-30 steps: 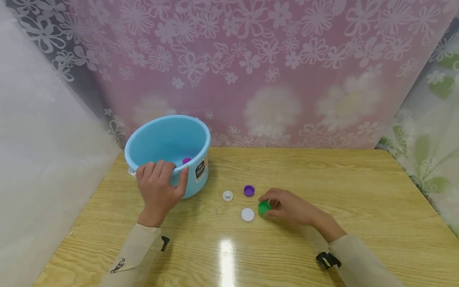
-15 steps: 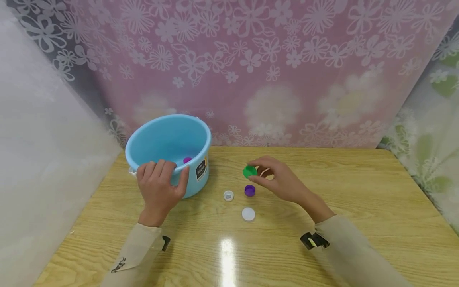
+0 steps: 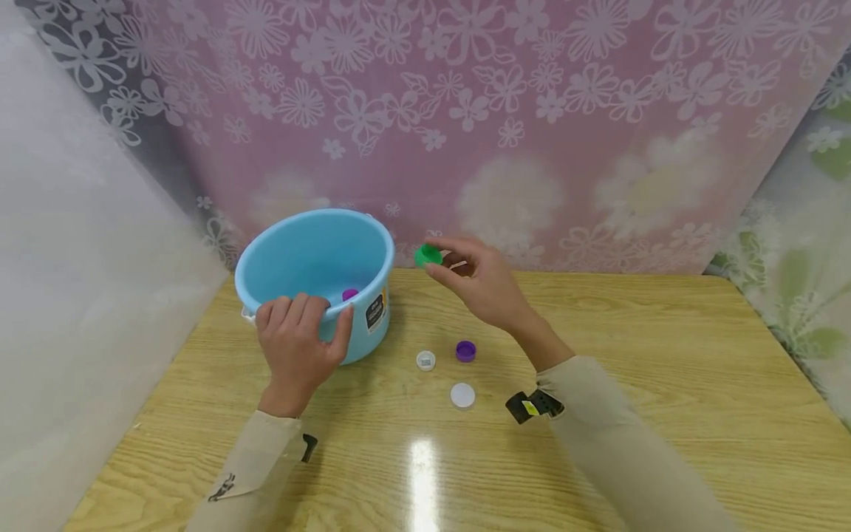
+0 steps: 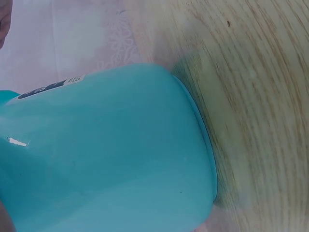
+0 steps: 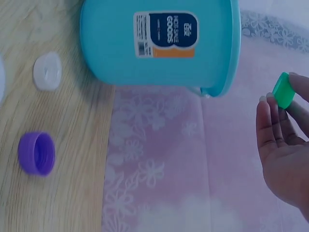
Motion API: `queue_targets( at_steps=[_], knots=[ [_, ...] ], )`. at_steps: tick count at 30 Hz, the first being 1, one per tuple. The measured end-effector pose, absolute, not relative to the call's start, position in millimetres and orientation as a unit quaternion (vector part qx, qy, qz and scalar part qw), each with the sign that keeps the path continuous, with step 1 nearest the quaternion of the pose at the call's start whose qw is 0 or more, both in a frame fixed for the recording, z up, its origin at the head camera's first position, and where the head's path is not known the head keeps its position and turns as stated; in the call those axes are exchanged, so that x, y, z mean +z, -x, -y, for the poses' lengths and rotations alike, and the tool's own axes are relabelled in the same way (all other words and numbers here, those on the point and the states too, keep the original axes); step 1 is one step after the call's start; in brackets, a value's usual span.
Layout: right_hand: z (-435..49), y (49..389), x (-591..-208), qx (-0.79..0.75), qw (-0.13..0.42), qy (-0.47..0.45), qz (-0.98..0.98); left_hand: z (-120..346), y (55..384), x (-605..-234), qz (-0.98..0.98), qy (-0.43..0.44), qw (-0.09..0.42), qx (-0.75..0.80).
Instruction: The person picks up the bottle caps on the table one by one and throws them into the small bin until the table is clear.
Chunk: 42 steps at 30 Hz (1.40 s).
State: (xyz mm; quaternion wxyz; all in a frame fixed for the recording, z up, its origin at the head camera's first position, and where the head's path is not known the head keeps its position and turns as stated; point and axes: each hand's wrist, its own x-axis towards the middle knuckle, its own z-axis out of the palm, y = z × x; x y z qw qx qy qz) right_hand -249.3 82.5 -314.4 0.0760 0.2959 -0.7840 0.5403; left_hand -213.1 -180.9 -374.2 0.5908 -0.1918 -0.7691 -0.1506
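My left hand (image 3: 301, 347) grips the near rim of a light blue bucket (image 3: 362, 336), fingers over the edge and thumb on the outside. The bucket is tilted slightly in the head view, and a purple cap (image 3: 349, 294) shows inside it. Between thumb and fingers, my right hand (image 3: 482, 284) pinches a green bottle cap (image 3: 428, 256), held up in the air just right of the bucket's rim. The right wrist view shows the same green cap (image 5: 284, 90) at the fingertips, apart from the bucket (image 5: 111, 48). The left wrist view is mostly filled by the bucket's side (image 4: 111, 145).
On the wooden table (image 3: 638, 355), right of the bucket, lie a small white cap (image 3: 425, 360), an open-side-up purple cap (image 3: 465, 351) and a larger white cap (image 3: 462, 396). A pink flowered curtain (image 3: 425, 170) hangs behind the table's far edge.
My right hand has lifted the green cap off the table and carried it up and left, towards the bucket. The left hand keeps its grip on the rim.
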Motion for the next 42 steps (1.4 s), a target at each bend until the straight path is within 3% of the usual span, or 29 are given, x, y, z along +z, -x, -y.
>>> queue_targets(
  at_steps=[14,42],
  knots=[
    [-27.1,253.4,-308.0,0.528,0.052,-0.291,0.796,182.3,214.6,-371.6,0.763,0.203,0.598,-0.139],
    [-2.8,253.9,-318.3,0.479,0.067,-0.283,0.829,184.7,213.9,-373.1,0.769,0.199,0.593,-0.129]
  ],
)
